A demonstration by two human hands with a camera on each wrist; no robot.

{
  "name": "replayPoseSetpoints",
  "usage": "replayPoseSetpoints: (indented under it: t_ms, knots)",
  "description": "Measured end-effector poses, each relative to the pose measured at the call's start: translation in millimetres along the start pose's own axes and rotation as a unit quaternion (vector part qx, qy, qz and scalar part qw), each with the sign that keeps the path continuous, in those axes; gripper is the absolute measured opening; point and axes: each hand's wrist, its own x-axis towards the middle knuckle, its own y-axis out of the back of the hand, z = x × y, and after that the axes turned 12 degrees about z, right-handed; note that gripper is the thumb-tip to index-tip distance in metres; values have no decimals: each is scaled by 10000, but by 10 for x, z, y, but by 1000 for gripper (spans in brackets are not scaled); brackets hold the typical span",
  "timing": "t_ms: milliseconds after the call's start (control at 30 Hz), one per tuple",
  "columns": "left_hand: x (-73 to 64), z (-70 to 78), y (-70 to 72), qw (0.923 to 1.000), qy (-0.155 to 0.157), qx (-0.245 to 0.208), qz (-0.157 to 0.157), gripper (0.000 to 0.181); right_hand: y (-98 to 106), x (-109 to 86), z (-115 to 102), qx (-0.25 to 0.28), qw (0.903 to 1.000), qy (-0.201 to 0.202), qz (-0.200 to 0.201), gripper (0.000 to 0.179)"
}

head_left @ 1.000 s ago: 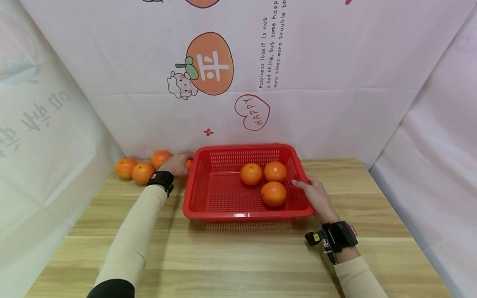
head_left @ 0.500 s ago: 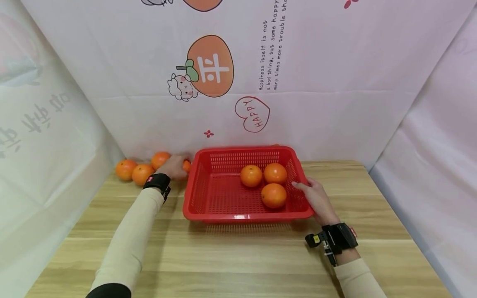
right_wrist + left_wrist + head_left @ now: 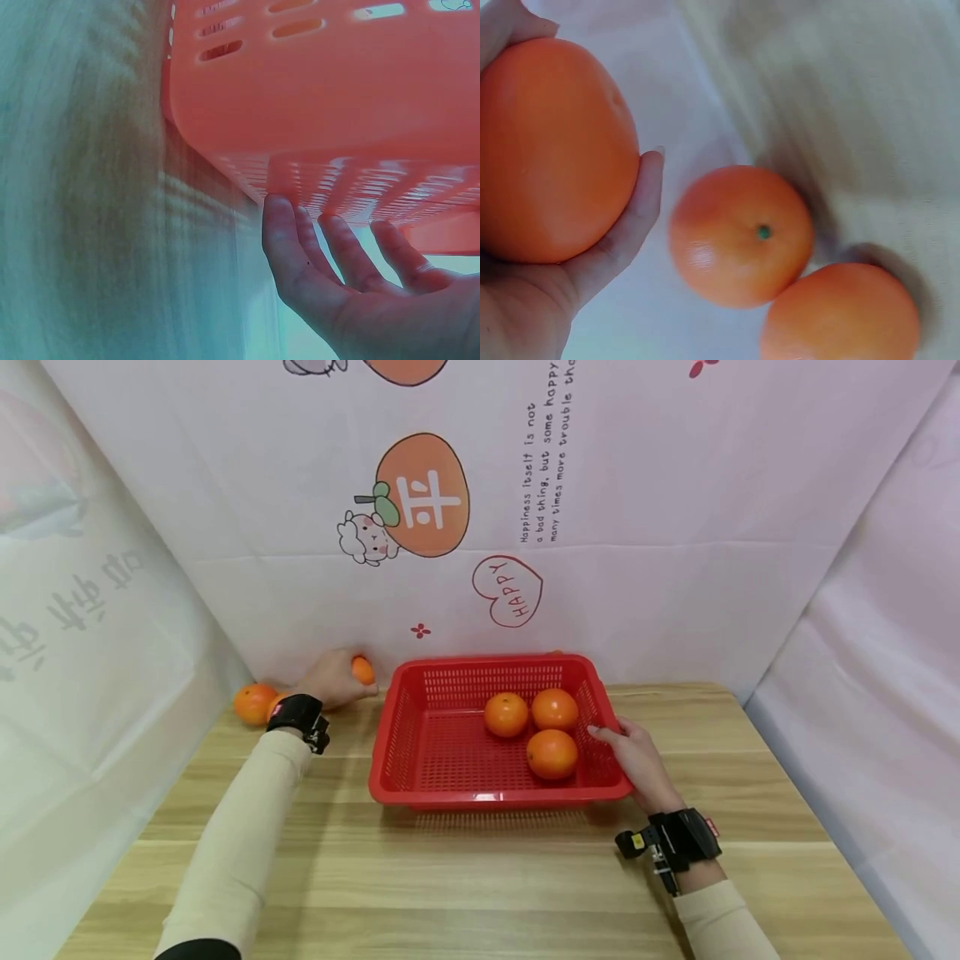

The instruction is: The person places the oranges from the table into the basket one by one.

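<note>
My left hand point(image 3: 330, 679) grips an orange point(image 3: 363, 670) near the back wall, to the left of the red basket point(image 3: 457, 797). In the left wrist view, the fingers and thumb curl round this orange point(image 3: 555, 150), beside two other oranges. Those loose ones show in the head view as one orange point(image 3: 255, 703) at the far left and another mostly covered by the left wrist. Three oranges point(image 3: 552, 754) lie in the right half of the basket. My right hand point(image 3: 643, 764) holds the basket's right side, thumb over the rim and fingers beneath it.
The wooden table point(image 3: 480, 885) ends at a printed cloth wall point(image 3: 637, 602) close behind the basket. Cloth sides stand at left and right. A small orange-coloured bit point(image 3: 554, 652) peeks above the basket's back rim.
My left hand has moved left and up, away from the basket, with the orange in its grip. The orange that showed behind this hand is hidden now. The right hand and basket have stayed put.
</note>
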Motion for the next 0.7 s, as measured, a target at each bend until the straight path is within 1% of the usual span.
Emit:
replayPoseSetpoints:
  t_ms: [133, 267, 400, 533, 633, 700]
  knots:
    - [-53, 53, 94, 9999, -47, -105, 81, 43, -14, 5, -3, 14, 10000, -9, -22, 64]
    - [-92, 162, 168, 9995, -260, -141, 139, 42, -8, 12, -1, -17, 10000, -16, 19, 64]
    - [-115, 353, 244, 9989, -420, -212, 80, 43, 9, 16, 7, -44, 10000, -20, 30, 64]
    - [-126, 566, 295, 9985, -459, -289, -96, 48, 20, 16, 17, -36, 10000, -32, 13, 65]
    - [-128, 689, 308, 9974, -627, -293, -222, 50, 19, 18, 16, -37, 10000, -50, 7, 65]
    - [-128, 753, 308, 9959, -802, -342, -237, 50, 15, 21, 9, -40, 10000, -39, -1, 65]
